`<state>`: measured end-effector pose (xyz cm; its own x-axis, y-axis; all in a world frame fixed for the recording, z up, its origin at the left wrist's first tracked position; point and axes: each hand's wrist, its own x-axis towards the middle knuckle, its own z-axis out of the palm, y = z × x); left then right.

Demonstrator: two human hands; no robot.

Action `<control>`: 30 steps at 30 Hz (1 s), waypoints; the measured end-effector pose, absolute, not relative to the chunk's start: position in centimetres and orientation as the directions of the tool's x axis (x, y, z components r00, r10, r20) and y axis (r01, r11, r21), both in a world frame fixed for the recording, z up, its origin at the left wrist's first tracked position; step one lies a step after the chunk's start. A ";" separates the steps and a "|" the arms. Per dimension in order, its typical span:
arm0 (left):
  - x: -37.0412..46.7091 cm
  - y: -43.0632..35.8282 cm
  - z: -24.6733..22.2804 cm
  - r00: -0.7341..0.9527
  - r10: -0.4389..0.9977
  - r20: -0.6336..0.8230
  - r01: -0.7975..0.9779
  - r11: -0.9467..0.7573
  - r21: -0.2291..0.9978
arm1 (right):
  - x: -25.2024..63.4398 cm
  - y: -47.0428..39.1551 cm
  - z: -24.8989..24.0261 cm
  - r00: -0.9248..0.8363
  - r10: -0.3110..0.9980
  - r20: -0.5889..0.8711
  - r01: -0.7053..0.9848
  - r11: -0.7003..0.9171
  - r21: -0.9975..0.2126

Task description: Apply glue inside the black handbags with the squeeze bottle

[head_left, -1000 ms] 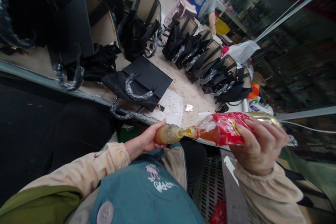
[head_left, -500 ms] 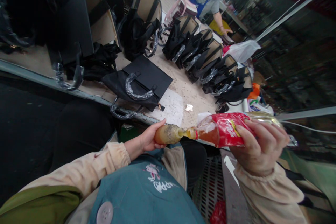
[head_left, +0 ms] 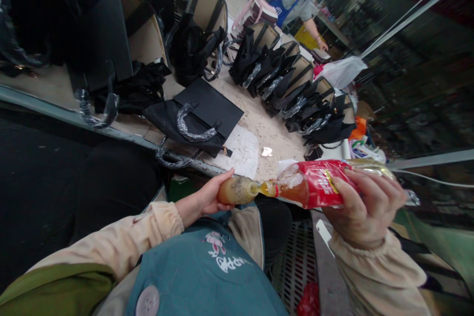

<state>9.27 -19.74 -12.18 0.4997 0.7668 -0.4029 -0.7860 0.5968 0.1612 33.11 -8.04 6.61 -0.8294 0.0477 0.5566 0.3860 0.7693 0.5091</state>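
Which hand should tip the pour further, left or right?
Probably right. The right hand grips the red-labelled bottle, whose neck meets the mouth of the small bottle. The left hand only steadies that small bottle.

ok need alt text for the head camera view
The right hand tips a large red-labelled bottle of amber liquid neck to neck into a small bottle held by the left hand, in front of a worktable of black handbags.
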 end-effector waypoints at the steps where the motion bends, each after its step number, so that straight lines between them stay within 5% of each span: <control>1: 9.3 -19.7 -12.1 0.500 0.767 -0.402 -0.786 0.597 0.163 | 33.1 -8.0 6.6 -0.827 0.054 0.559 0.392 0.769 0.505; 30: 9.3 -19.8 -12.0 0.509 0.761 -0.403 -0.773 0.610 0.174 | 33.3 -8.7 6.3 -0.826 0.106 0.554 0.421 0.769 0.481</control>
